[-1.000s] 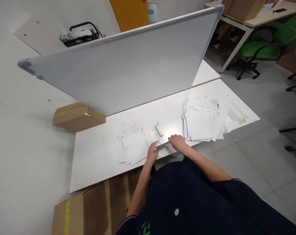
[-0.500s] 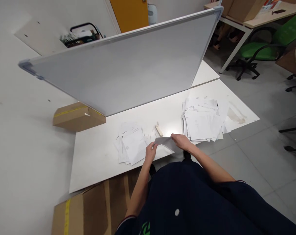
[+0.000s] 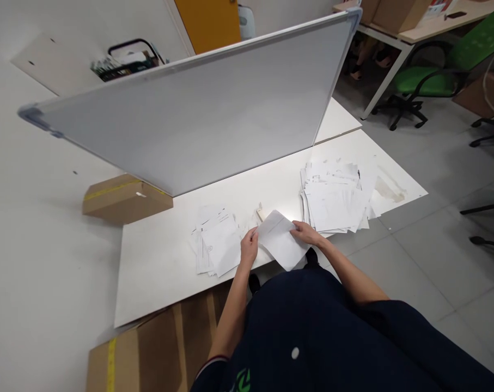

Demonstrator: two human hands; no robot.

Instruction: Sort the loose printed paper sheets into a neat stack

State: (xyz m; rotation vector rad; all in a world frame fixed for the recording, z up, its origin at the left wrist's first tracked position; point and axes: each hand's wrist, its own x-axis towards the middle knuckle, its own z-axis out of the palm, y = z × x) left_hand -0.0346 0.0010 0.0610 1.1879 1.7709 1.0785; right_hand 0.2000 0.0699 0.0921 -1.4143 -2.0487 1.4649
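Observation:
A white sheet of paper [image 3: 282, 239] is held between my two hands over the front edge of the white table [image 3: 157, 272]. My left hand [image 3: 249, 246] pinches its left corner, and my right hand [image 3: 305, 232] grips the right side. Faint print shows on the sheet. Just beyond it a small cream-coloured object [image 3: 261, 214] lies on the table, partly covered by the paper. To the left is a loose stack of papers [image 3: 221, 242]; a larger, untidy paper pile [image 3: 332, 198] lies to the right of my right hand.
A whiteboard [image 3: 214, 109] stands along the table's back. One cardboard box [image 3: 128, 201] sits at the back left, and more cardboard [image 3: 157, 348] is below the front edge. A green chair [image 3: 426, 81] and another desk [image 3: 410, 32] are at the right, where part of a person shows.
The sheet has turned from nearly edge-on to facing up, its surface now showing and covering part of the cream object. Both hands still hold it. The view has shifted slightly.

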